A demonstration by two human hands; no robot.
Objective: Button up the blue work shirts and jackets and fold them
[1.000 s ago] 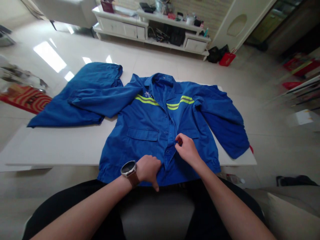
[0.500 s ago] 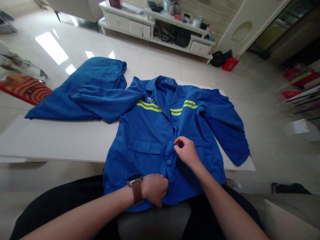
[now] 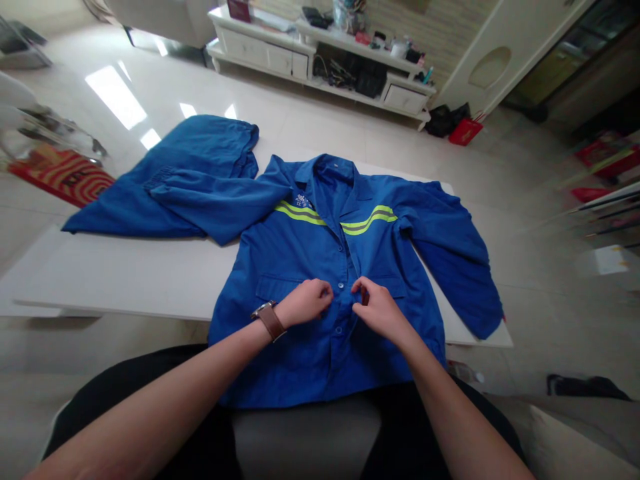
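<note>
A blue work jacket lies front up with its collar away from me. Yellow-green and grey reflective bands cross its chest, and a row of buttons runs down the front. Over the pocket flap left of the middle button is my left hand, its fingers loosely curled and a gap at the tips; I see nothing in them. A watch with a brown strap is on that wrist. Across the button row, my right hand has thumb and fingers bent around the jacket's front edge.
The white table carries the jacket and another blue garment at the left. A red patterned bag stands beyond its left end. Across the tiled floor is a white cabinet with small items on top. A red bag is beside it.
My left hand has moved up from the jacket's hem to the level of the middle button. My right hand stays by the front edge, its fingers slightly further apart.
</note>
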